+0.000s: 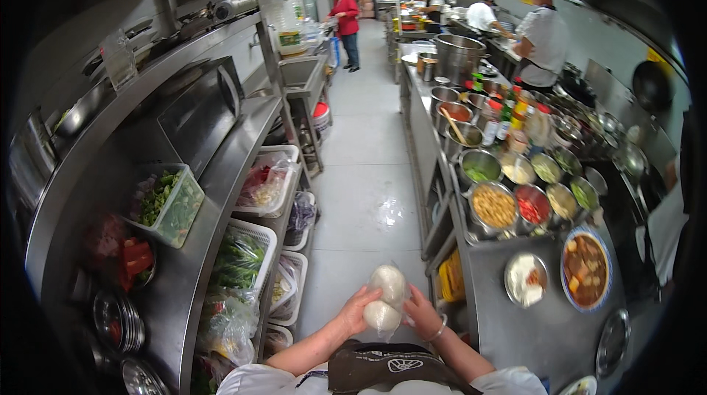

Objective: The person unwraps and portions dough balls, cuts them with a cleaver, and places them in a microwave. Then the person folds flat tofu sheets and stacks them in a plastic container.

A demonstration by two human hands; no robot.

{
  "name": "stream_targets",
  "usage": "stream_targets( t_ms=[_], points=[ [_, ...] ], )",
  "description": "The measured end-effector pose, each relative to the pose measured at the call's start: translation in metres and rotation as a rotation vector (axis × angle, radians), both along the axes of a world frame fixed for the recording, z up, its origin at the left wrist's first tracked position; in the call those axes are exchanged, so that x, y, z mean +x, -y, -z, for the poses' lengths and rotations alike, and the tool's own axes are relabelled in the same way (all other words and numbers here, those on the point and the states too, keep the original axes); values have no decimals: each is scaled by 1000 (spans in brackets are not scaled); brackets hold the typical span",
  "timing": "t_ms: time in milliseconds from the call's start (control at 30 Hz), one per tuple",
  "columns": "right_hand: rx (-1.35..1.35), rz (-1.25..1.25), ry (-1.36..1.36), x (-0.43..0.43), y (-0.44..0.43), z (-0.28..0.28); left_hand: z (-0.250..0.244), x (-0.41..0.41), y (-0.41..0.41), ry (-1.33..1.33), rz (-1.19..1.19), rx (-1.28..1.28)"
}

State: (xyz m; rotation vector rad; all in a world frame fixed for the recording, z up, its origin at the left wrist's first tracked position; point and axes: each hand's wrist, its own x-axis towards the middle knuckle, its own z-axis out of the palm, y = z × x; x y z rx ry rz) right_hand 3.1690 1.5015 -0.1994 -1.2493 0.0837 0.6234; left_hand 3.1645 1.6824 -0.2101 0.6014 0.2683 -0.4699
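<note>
Two pale round lumps, likely dough, in a clear plastic bag [382, 298] are held in front of my apron, over the aisle floor. My left hand [356, 309] grips the bag from its left side, with the fingers against the lower lump. At the right side my right hand [422, 313], with a bangle on the wrist, has hold of the bag. To the right, on the steel counter, stand a metal bowl of white food with a reddish topping [526, 280] and an oval blue-rimmed dish of stew in brown sauce [586, 269].
Steel shelving [221, 229] on the left holds a plastic tub of greens [165, 204] and white baskets of vegetables [251, 254]. Metal bowls of chopped ingredients [493, 206] and sauce bottles line the right counter. A person in red [347, 13] stands up the aisle; several people in white work at right.
</note>
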Motion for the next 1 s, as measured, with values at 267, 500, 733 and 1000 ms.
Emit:
stream_targets(
  t_ms=[267,500,733,1000],
  points=[
    [-211,-182,428,191,-133,2,2,139,-70,-30,-486,591],
    [309,-311,-57,369,-207,6,-33,287,-147,248,-449,589],
    [695,-304,-642,483,-238,30,-72,418,-302,317,-892,1463],
    [633,-540,-760,624,-311,31,-158,494,-455,-10,-1577,1831]
  ],
)
